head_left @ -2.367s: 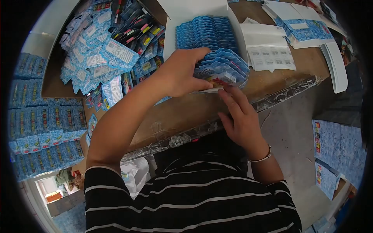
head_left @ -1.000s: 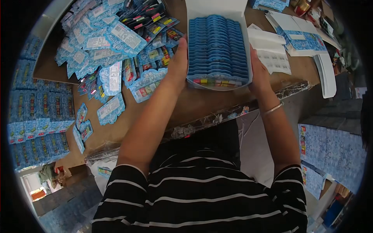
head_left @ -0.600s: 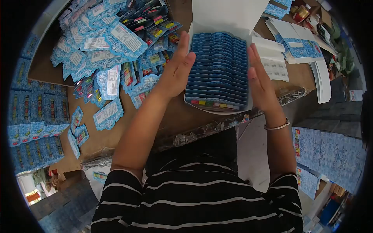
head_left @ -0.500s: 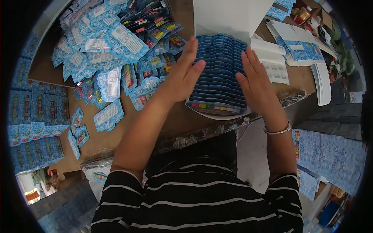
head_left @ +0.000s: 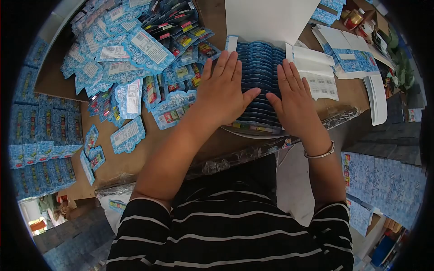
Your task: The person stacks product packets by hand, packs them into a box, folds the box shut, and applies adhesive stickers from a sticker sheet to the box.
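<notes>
Head view: left hand (head_left: 224, 92) and right hand (head_left: 296, 101), flat, empty, seemingly fold white cardboard flaps (head_left: 232, 44); next move needs even pressure.

Along the front edge of the bench (head_left: 212, 142) we find a bare strip between the loose packets (head_left: 128, 134) at left and the white box (head_left: 253, 134), though our left forearm crosses over it. Behind that box, its raised lid (head_left: 271, 20) bars the way rearward. The heaped carton (head_left: 54, 88) blocks the back left. Between our thumbs only a narrow gap reaches the packet rows (head_left: 260, 67).
</notes>
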{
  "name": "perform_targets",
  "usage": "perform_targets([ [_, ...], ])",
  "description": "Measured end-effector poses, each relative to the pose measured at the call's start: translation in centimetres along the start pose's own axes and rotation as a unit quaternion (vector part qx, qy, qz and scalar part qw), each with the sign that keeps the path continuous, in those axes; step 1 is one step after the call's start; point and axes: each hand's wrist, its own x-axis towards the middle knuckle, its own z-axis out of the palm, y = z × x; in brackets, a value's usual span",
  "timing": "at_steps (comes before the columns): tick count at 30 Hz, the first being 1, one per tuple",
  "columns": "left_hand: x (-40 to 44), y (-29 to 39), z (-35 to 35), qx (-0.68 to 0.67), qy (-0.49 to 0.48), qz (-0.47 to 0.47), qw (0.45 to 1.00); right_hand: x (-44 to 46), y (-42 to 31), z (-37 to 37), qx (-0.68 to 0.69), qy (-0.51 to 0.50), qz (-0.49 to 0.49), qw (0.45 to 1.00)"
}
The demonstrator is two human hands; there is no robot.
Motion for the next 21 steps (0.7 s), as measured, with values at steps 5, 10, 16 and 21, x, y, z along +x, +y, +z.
perform_targets([
  [5, 2.9, -2.8, -1.1, -0.121, -0.015, 0.002, 0.993, 0.7, 1.0, -0.8, 0.111, 0.037, 0.008, 0.993],
  [10, 5.6, -4.1, 0.9, -0.233, 0.091, -0.031, 0.968, 4.4, 5.7, 0.7, 0.039, 0.120, 0.008, 0.992],
  [16, 8.3, -4.3, 2.8, -0.517, 0.119, -0.141, 0.836, 7.5, 6.2, 0.8, 0.427, 0.091, 0.111, 0.893],
  [21, 9.7, -7.7, 6.3, -0.631, 0.063, 0.020, 0.773, 8.2, 9.3, 5.6, 0.429, 0.211, 0.007, 0.878],
])
